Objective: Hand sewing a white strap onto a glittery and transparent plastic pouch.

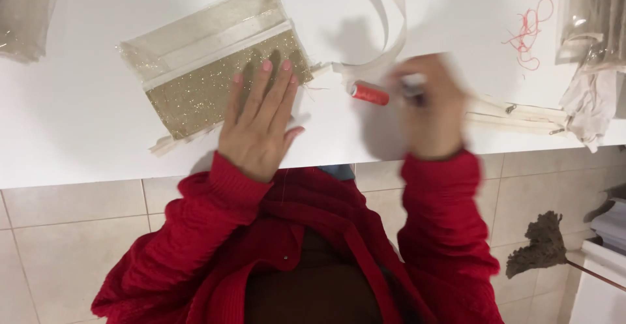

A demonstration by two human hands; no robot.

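- A home sewing corner: white tabletop [78, 122] with a glittery gold pouch [215, 70], red thread spool [370, 93], and zipper tapes [515, 117] at its right edge.
- Beige tiled floor [72, 233] and mop [538, 244] below.

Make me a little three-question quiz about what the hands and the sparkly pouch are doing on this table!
1. True or false: the left hand lies flat on the gold glitter pouch.
2. Which thing is right next to the blurred right hand? A) scissors B) a red thread spool C) a cup
3. Fill in: the loose tangle of red thread lies on the white ____.

Key: 1 true. 2 B. 3 table. The right hand is blurred, so whether its grip is on the spool cannot be told.
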